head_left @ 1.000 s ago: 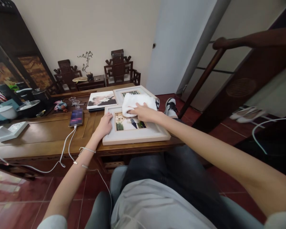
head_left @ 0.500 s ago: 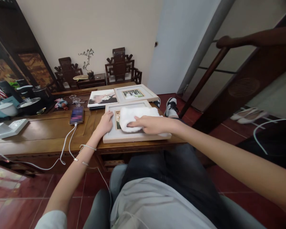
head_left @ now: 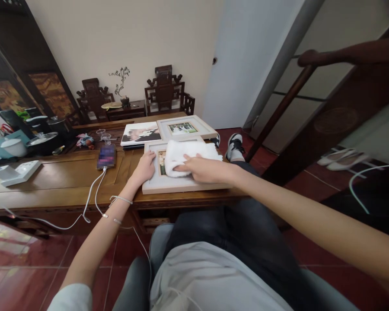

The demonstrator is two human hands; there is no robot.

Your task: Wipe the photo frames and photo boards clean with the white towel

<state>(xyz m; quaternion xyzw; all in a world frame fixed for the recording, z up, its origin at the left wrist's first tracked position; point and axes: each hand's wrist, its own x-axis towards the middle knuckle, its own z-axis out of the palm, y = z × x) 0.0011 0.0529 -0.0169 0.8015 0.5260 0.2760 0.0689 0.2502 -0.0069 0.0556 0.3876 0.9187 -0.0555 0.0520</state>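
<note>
- Perhaps pressure from the right hand (head_left: 202,167), its fingers holding the cloth (head_left: 189,149), could tip the picture frame (head_left: 158,185) at the near right corner of the table (head_left: 68,175).
- The left hand (head_left: 145,166), half open, rests on its left side; lifting might let it slide.

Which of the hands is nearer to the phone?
Left. The left hand touches the near frame, right of the phone; the right hand is farther right, on the white cloth.

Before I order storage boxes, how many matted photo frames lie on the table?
2: the front frame partly under the white cloth, left hand on its edge; the back frame just beyond. Others may be hidden beneath.
</note>
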